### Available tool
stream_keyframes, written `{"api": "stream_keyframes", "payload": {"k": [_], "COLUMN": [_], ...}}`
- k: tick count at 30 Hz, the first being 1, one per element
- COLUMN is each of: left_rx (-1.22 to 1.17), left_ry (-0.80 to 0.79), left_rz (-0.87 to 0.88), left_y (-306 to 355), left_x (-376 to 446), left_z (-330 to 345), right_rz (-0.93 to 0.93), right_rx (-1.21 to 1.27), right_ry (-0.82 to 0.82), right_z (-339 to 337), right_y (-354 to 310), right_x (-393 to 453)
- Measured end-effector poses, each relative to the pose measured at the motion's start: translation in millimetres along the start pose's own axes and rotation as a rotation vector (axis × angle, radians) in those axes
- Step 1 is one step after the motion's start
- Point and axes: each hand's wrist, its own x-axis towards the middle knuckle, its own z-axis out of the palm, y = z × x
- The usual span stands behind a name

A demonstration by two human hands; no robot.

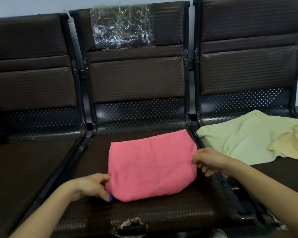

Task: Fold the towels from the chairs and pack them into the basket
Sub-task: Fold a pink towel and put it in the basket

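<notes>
Chair seat; yellow towel cropped

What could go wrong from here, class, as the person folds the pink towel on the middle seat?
1. Each hand, left hand and right hand, pinches only an edge of the pink towel; a slack grip could let the fold spring open.
2. The torn seat edge near the person might snag the cloth.
3. The green towel and yellow towel overlap; lifting one may drag the other off.
</notes>
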Motion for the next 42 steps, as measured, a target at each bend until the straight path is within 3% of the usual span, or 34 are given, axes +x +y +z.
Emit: {"api": "stream_keyframes", "payload": {"k": [2,6,10,15,22,26,29,33,38,42], "left_rx": [0.053,-0.109,-0.283,-0.397,-0.523,-0.679,-0.819,-0.777,-0.687,-0.732], "left_ry": [0.049,0.254,0.43,0.524,0.68,0.656,0.586,0.577,0.57,0.427], "left_rz": [0.051,0.148,0.151,0.164,0.299,0.318,0.314,0.297,0.224,0.118], "left_y": [1.1,6.8,7.9,13.9,23.0,21.8,24.2,22.3,12.2,5.5], "left_x": [3.9,6.9,9.1,15.8,19.0,18.6,16.8,15.0,13.2,10.2], "left_z": [1.1,-0.3,-4.7,4.0,1.8,-0.9,1.3,2.1,-0.5,0.4], "right_rz": [0.007,-0.006,-0.121,-0.173,-0.227,-0.239,-0.192,-0.122,0.071,-0.028], "right_rx": [0.085,0.188,0.257,-0.104,-0.305,-0.49,-0.363,-0.282,-0.576,-0.649], "right_ry": [0.017,-0.184,-0.134,-0.12,-0.014,0.048,0.026,0.047,-0.214,-0.171], "right_z": [-0.4,4.0,9.4,27.2,45.4,44.3,37.5,19.9,0.0,-4.2], "right_y": [-1.2,-5.0,-4.7,6.1,-0.4,-0.7,-2.3,-5.9,5.5,19.3], "right_x": [2.3,2.0,11.1,31.4,40.1,46.2,43.8,32.5,11.5,10.5]}}
